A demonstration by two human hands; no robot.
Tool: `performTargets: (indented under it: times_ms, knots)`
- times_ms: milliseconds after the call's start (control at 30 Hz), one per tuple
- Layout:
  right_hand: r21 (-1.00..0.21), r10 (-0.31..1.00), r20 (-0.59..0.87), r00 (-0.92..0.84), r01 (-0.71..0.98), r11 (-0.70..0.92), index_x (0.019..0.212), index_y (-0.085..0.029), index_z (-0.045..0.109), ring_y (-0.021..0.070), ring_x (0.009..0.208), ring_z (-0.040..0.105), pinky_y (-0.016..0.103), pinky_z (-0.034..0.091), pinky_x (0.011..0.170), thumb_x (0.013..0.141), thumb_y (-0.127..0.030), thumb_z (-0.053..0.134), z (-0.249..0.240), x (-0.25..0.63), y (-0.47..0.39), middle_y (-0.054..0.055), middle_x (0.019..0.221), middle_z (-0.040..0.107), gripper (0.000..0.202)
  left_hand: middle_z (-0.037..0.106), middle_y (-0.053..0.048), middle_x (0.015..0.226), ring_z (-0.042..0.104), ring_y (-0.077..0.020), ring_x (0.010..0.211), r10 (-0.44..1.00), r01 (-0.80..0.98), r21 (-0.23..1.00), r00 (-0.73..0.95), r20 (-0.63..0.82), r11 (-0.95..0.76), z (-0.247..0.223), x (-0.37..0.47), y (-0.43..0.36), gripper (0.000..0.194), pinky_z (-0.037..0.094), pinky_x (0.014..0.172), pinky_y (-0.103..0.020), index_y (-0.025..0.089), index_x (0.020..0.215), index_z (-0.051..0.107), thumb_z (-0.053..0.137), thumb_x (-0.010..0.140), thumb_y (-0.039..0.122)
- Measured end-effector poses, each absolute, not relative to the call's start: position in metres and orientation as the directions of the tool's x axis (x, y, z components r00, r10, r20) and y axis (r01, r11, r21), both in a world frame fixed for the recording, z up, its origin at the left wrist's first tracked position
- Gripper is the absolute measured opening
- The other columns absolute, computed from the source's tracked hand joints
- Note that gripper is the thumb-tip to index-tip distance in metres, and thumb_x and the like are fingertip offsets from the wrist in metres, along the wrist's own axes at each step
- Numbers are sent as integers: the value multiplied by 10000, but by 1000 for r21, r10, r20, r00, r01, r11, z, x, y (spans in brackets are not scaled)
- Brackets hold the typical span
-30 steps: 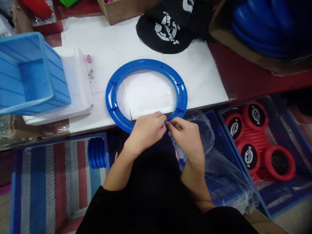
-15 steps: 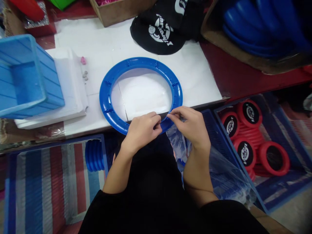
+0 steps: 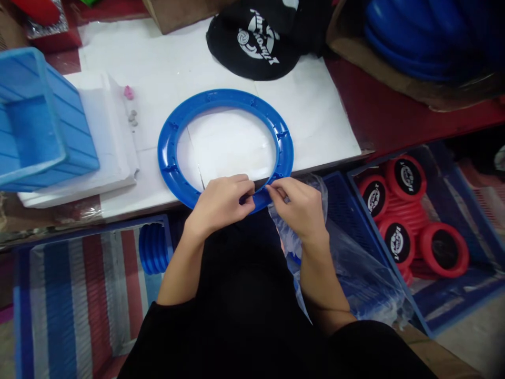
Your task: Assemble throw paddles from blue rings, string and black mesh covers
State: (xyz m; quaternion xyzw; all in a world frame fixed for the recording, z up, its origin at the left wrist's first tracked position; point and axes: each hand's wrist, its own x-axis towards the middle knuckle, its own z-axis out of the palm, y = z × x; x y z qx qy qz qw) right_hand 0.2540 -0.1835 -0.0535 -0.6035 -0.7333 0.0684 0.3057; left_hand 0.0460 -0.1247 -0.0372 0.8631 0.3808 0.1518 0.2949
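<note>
A large blue plastic ring [image 3: 167, 152] lies on white paper at the table's front edge, its ribbed side up. My left hand [image 3: 224, 201] is closed at the ring's near edge, its fingers curled; what they pinch is too small to make out. Just to its right, my right hand [image 3: 295, 202] has thumb and forefinger pinched together on the ring's near right rim, and what is between them is hidden. A thin dark strip [image 3: 260, 183] shows between the two hands along the ring's inner edge.
Black printed fabric discs [image 3: 256, 45] lie behind the ring. A blue bin [image 3: 74, 131] stands on white foam at left. A box of blue rings [image 3: 394, 87] is at back right. Below the table are a crate of red rings [image 3: 430, 321] and a striped-lined crate [image 3: 94, 295].
The view has shifted slightly. My right hand has moved a little left and down, and its fingers are bent more. My left hand stays at the ring's near edge.
</note>
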Motion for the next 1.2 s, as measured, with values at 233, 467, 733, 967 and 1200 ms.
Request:
performTargets:
  times_ms: [233,467,733,967,1200]
  knots:
    - [-500,989,147,11,864,65,858,-239,652,185,708,646,318,360,648,1015,-268,637,-38,248,-184,7,761,701,161,769,-86,1168,733,-256,1046,640,565,588,762,-103,-578,-18,49,-126,258,551,868,-356,201,1217,687,579,989,249]
    - [-491,990,74,121,868,-69,839,-253,652,177,614,573,318,251,580,1001,-390,678,-35,246,-182,-5,694,659,214,799,-113,1096,769,-277,979,732,723,461,650,-202,-515,-15,75,-130,262,556,835,-375,171,1140,697,446,1071,194]
    - [-637,999,1,40,770,-30,847,-242,633,179,688,602,313,365,636,977,-335,722,-32,267,-178,-12,747,666,183,822,-78,1015,774,-268,891,791,728,450,607,-74,-517,-33,73,-132,206,496,728,-349,208,1018,720,519,1033,252]
    - [-542,952,271,-139,796,271,908,-233,714,235,882,683,372,501,826,1061,-289,582,-29,278,-164,72,912,740,210,829,-65,1020,774,-252,884,785,705,476,618,-46,-527,-35,73,-136,190,478,718,-337,219,1021,727,539,990,228]
    - [-542,967,248,-52,820,183,1182,-234,747,238,877,717,363,529,805,1033,-310,653,-46,275,-170,61,958,766,192,815,-65,1022,758,-230,884,719,637,501,693,-42,-585,-38,60,-130,217,488,715,-318,213,1056,728,517,1004,224]
